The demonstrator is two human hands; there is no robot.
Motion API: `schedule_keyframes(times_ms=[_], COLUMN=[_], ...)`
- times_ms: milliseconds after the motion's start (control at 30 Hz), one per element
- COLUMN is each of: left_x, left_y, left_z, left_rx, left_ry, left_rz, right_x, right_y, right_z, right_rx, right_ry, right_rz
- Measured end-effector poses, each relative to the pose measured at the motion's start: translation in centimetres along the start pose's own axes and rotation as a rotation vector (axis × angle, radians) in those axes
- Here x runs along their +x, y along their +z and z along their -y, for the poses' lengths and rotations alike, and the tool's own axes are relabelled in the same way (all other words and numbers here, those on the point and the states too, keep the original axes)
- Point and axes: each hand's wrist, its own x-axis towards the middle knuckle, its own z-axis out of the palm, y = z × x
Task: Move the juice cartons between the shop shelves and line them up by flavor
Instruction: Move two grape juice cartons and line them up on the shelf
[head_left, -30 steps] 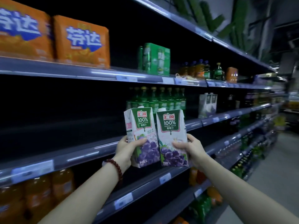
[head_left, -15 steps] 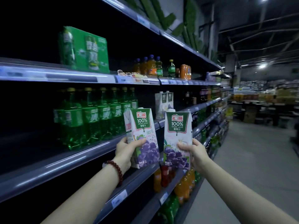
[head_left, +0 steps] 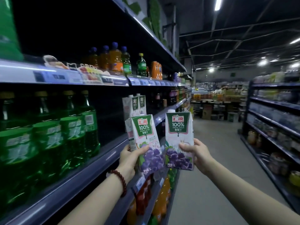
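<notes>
I hold two white grape juice cartons with green tops and purple grapes printed low on the front. My left hand [head_left: 128, 159] grips the left carton [head_left: 144, 140] by its lower half; it tilts slightly left. My right hand [head_left: 197, 151] grips the right carton [head_left: 178, 135], which is upright. Both are in the air beside the middle shelf [head_left: 113, 153], out in front of its edge. Two matching cartons [head_left: 135, 104] stand on that shelf just beyond my hands.
Green soda bottles [head_left: 65, 135] fill the middle shelf at left. Orange and green bottles [head_left: 116, 60] stand on the shelf above. Lower shelves hold orange and red drinks [head_left: 162, 197]. The grey aisle floor [head_left: 211, 159] runs ahead, with another stocked shelving unit [head_left: 276, 127] on the right.
The view has swung right along the aisle; the orange boxes have left the frame and the shelved cartons are closer. Both cartons stay in my hands, now slightly further apart.
</notes>
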Motion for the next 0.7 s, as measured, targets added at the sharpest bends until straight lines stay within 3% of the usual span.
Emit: schedule_keyframes(times_ms=[367, 700], left_x=[14.5, 27.6], left_y=[6.4, 15.6], left_z=[3.2, 6.4], left_rx=[-0.016, 0.007], left_ry=[0.026, 0.038], left_rz=[0.041, -0.058], right_x=[14.3, 31.7], right_y=[-4.9, -11.9], right_z=[-1.2, -0.2], right_rx=[-0.070, -0.118], right_ry=[-0.020, 0.038], right_rz=[-0.039, 0.123])
